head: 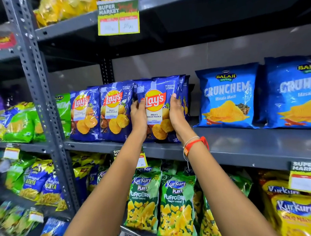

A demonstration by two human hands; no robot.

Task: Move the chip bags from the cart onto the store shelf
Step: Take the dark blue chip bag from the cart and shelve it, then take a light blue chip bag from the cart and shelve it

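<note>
— Head view: what do the hands hold?
— Both grip one Lay's bag (157, 110), dark blue, upright on the middle shelf (241, 141). The left hand (138, 116) clasps its left edge, thumb on the front; the right hand (177, 115) clasps its right edge, fingertips reaching up beside the logo. Each hand is closed on the bag.

— Where on the shelf does it stand?
— Near the shelf's front edge, bottom on the board as far as I can tell; the wrists hide part of its base. More bags of the same blue stand close behind it.

— And beside it?
— To its left, two more Lay's bags (115, 110) stand upright, touching one another, and the nearer one touches the held bag. Past them a green bag (64, 111) sits by the shelf's left post (37, 91). To the right there is a bare stretch of board, then two light blue Balaji bags (227, 97) leaning back, well apart from the held bag.

— Anything on the arms?
— A red band (197, 144) with pale threads circles the right wrist.

— Below?
— Green Kurkure bags (176, 206) fill the lower shelf under the arms, yellow ones further right. A price tag (118, 17) hangs from the upper shelf's edge.
</note>
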